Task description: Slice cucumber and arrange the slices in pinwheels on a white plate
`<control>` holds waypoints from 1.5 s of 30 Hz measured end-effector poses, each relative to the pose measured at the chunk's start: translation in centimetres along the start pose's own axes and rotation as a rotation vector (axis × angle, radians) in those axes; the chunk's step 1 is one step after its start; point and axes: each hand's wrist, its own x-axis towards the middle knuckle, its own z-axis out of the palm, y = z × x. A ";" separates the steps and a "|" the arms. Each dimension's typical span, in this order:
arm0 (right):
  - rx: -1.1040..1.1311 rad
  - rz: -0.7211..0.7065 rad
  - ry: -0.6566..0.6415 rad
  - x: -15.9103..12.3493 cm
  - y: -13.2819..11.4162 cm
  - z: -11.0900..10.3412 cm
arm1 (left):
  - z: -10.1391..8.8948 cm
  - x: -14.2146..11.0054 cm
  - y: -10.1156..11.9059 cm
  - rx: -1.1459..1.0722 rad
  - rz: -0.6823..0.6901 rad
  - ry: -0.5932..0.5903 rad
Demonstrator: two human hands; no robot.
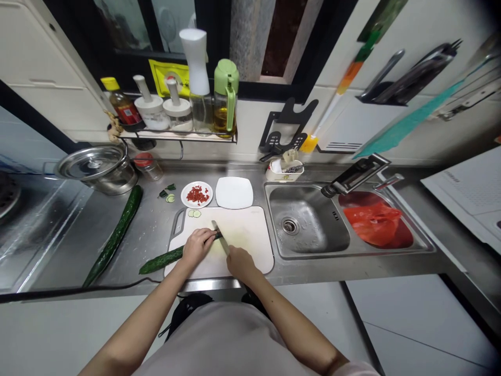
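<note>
On the white cutting board (250, 230) lies a dark green cucumber (162, 260), its left end sticking out past the board. My left hand (199, 247) is closed over the cucumber near its right end. My right hand (241, 265) grips a knife (224, 243), whose blade points away from me and sits at the cucumber's right end, close to my left fingertips. Whether the blade has entered the cucumber I cannot tell. A few pale cucumber slices (194, 213) rest at the board's upper left. A second whole cucumber (116, 235) lies on the steel counter to the left.
Behind the board stand a plate of chopped red pieces (197, 195) and a white square plate (234, 192). Cucumber scraps (168, 192) lie left of them. A double sink (309, 219) with a red plastic bag (373, 222) is to the right; a lidded pot (97, 166) stands back left.
</note>
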 end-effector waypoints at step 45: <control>-0.011 0.011 0.104 4.7 -1.5 1.4 | -0.2 0.2 0.3 -0.020 0.000 -0.003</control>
